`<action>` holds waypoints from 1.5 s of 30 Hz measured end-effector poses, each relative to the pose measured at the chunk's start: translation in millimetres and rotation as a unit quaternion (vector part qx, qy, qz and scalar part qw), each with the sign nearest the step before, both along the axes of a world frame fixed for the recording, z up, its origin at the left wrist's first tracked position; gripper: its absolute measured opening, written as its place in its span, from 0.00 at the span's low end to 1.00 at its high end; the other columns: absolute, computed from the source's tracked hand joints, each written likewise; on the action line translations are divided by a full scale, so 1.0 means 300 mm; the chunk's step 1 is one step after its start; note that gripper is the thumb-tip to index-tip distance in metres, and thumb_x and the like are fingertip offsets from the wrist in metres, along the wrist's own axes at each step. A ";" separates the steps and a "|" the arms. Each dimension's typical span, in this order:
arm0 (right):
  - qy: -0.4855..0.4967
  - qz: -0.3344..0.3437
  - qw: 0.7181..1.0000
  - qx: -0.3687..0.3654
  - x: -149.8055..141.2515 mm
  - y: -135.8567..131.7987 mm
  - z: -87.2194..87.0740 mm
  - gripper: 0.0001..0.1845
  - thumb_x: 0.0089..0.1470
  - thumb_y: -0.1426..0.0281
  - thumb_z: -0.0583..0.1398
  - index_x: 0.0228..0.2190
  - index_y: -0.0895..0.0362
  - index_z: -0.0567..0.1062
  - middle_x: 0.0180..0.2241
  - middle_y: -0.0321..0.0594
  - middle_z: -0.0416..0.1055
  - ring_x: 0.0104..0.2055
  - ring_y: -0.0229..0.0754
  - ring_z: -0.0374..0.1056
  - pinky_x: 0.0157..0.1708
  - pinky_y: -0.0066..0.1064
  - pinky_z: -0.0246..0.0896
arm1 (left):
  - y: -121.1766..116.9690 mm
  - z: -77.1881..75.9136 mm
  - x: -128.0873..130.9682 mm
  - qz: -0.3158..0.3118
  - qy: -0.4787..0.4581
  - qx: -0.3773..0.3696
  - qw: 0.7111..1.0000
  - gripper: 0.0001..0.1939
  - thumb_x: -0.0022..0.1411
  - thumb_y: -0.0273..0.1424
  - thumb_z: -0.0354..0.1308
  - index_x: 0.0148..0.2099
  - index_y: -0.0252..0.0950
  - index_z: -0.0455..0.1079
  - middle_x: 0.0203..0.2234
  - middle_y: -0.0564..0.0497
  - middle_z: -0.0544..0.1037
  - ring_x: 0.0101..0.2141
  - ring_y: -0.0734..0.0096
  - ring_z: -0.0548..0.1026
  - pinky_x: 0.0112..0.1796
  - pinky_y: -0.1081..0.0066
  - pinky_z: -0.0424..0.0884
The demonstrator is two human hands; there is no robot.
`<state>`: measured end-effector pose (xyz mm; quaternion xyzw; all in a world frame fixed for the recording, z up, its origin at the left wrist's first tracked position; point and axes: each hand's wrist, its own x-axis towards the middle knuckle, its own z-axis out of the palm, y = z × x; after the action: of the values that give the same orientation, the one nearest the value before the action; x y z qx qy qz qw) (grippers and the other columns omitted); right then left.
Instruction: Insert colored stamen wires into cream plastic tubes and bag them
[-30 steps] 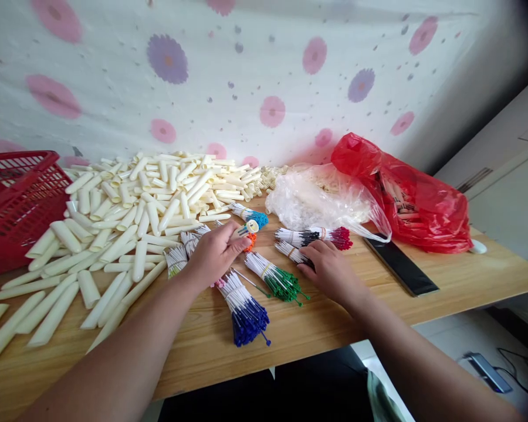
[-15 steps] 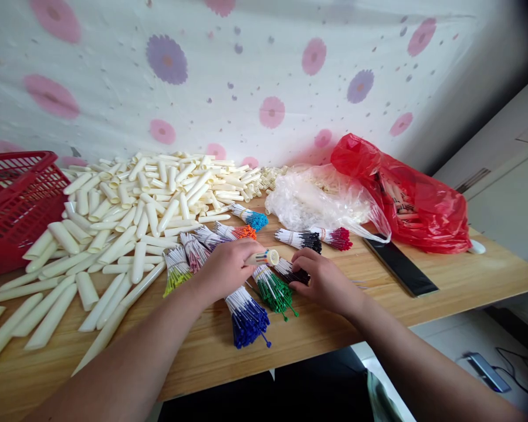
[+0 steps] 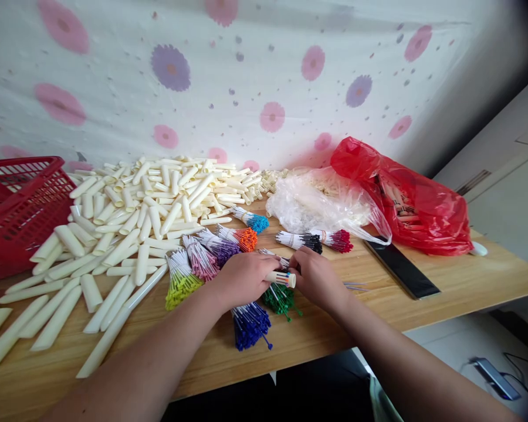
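Note:
My left hand (image 3: 244, 276) is wrapped round a cream multicolour pen barrel (image 3: 282, 279), whose slotted end with coloured sliders points right. Close against that end, my right hand (image 3: 319, 278) has its fingers pinched together; whatever is between them is hidden. A partly covered bundle of dark-tipped refills (image 3: 273, 255) lies just behind the two hands. Below them are bundles of green-tipped refills (image 3: 281, 300) and blue-tipped refills (image 3: 250, 325). Yellow (image 3: 180, 278), pink (image 3: 201, 258), purple (image 3: 220, 246) and orange-tipped bundles (image 3: 240, 235) lie to the left.
Cream pen tubes (image 3: 145, 199) are heaped at the back left by a red basket (image 3: 26, 217). Blue (image 3: 250, 219), black (image 3: 300, 241) and dark red bundles (image 3: 335, 240) lie farther back. A clear bag (image 3: 321, 202), a red bag (image 3: 440, 217) and a dark phone-like slab (image 3: 402, 269) are at right.
My left hand has moved right and slightly down with the pen barrel, bringing its end up to my right hand. The right hand's fingers have drawn in from the dark-tipped bundle.

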<state>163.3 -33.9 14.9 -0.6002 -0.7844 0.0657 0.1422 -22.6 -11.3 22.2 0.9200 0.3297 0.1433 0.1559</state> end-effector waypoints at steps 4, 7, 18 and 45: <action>0.023 0.008 1.000 0.008 0.036 -0.010 0.014 0.06 0.51 0.77 0.55 0.25 0.59 0.70 0.29 0.40 0.68 0.29 0.37 0.64 0.29 0.27 0.52 | -0.005 0.000 0.007 0.049 0.037 0.004 0.998 0.15 0.58 0.26 0.53 0.47 0.41 0.72 0.46 0.49 0.78 0.46 0.62 0.75 0.48 0.65 0.69; 0.015 0.006 1.000 0.006 0.099 -0.030 0.045 0.07 0.54 0.75 0.54 0.26 0.59 0.69 0.28 0.39 0.68 0.28 0.37 0.63 0.28 0.28 0.52 | -0.007 -0.003 0.007 0.073 0.044 -0.001 0.996 0.13 0.58 0.29 0.54 0.45 0.40 0.73 0.43 0.48 0.79 0.43 0.62 0.76 0.45 0.65 0.70; 0.107 0.249 0.963 0.006 0.088 0.057 0.243 0.07 0.54 0.75 0.56 0.26 0.58 0.73 0.24 0.35 0.69 0.27 0.33 0.62 0.28 0.24 0.56 | -0.009 0.050 -0.048 0.189 -0.227 -0.066 0.953 0.11 0.58 0.37 0.57 0.32 0.35 0.74 0.23 0.54 0.77 0.26 0.71 0.73 0.28 0.73 0.68; 0.397 0.335 0.847 0.108 -0.029 0.142 0.155 0.04 0.55 0.76 0.57 0.32 0.57 0.71 0.31 0.41 0.74 0.33 0.38 0.71 0.34 0.33 0.68 | 0.013 0.054 -0.078 0.151 -0.357 -0.146 0.910 0.06 0.56 0.31 0.59 0.31 0.35 0.74 0.26 0.51 0.79 0.29 0.70 0.75 0.33 0.71 0.71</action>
<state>154.4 8.7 61.4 -0.2044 -0.8165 0.2569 0.4750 -45.8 -7.3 38.5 0.7138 0.4042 0.4340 0.3724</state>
